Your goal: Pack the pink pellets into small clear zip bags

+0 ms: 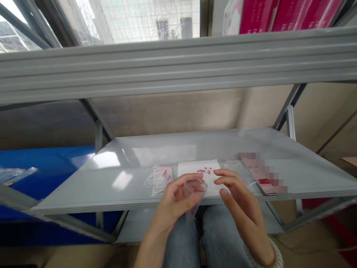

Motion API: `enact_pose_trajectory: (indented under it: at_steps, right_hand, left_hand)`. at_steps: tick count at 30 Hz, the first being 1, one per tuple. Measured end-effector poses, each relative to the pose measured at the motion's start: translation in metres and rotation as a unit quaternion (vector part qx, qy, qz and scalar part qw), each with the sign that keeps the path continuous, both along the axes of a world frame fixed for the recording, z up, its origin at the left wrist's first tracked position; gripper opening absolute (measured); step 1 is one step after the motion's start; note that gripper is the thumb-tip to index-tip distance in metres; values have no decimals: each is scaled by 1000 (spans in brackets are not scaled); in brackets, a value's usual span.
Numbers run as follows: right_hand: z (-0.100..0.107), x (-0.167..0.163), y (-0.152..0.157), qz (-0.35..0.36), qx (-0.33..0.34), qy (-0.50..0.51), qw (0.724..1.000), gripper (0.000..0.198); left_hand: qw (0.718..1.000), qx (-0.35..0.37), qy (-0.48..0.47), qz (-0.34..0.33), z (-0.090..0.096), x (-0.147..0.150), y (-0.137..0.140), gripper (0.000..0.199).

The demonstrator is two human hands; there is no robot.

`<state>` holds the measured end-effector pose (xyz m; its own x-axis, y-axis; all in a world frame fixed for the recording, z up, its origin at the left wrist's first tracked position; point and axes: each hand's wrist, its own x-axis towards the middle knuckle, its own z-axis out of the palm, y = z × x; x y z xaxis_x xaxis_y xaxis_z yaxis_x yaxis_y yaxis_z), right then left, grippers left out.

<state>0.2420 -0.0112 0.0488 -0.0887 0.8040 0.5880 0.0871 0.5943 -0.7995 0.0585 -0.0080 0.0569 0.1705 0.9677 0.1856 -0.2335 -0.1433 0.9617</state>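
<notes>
In my left hand (pixel 178 201) is a clear zip bag (pixel 192 190) with a red line along its mouth; thumb and fingers grip it at the shelf's front edge. My right hand (pixel 242 204) is just to the right of the bag, fingers apart and curved, with nothing in them that I can see. Beyond both hands lies a white sheet (pixel 185 166) bearing several small pink pieces (pixel 205 170), too small to name. Left of the sheet, a filled clear zip bag (pixel 162 178) holds more pink bits.
Flat clear bags (pixel 242 173) lie right of the sheet, beside a pink printed card or device (pixel 259 175), partly blurred. A grey rail (pixel 178 69) crosses above the shelf (pixel 134 193). Magenta boxes (pixel 292 16) stand on top. A blue surface (pixel 55 163) is at left.
</notes>
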Motion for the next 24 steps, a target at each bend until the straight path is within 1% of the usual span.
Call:
enact_pose_trajectory:
  at_steps: [2,3,4,6,8,9,11,14,18,24]
  right_hand:
    - [-6,-1,7,-21,5,5,1000,15]
    - [-9,-2,10,-28,6,-4,1000,15]
    - [-13,-3,14,-32,6,-20,999,14]
    - [-22,-8,21,-34,5,-63,997,15]
    - [-31,-12,27,-25,6,-107,994,17]
    - [-35,-14,30,-20,8,-127,992,19]
    - [-42,-17,34,-17,13,-163,986,21]
    - [-48,-18,38,-31,25,-212,976,23]
    - [-50,-16,40,-59,37,-262,963,26]
    - [-51,-16,42,-87,33,-312,946,28]
  left_hand:
    - [992,74,102,9,16,-14,12,42]
    - [979,116,168,9,24,-21,20,42]
    - [958,150,242,11,31,-27,29,40]
    - [899,210,383,25,38,-37,50,41]
    - [828,248,502,22,37,-43,73,42]
    - [810,251,530,11,34,-44,84,42]
    - [784,250,567,-16,25,-46,104,40]
    - [748,248,613,-61,15,-47,124,40]
    - [707,254,651,-108,14,-46,135,43]
    - [670,261,681,-142,19,-41,140,48]
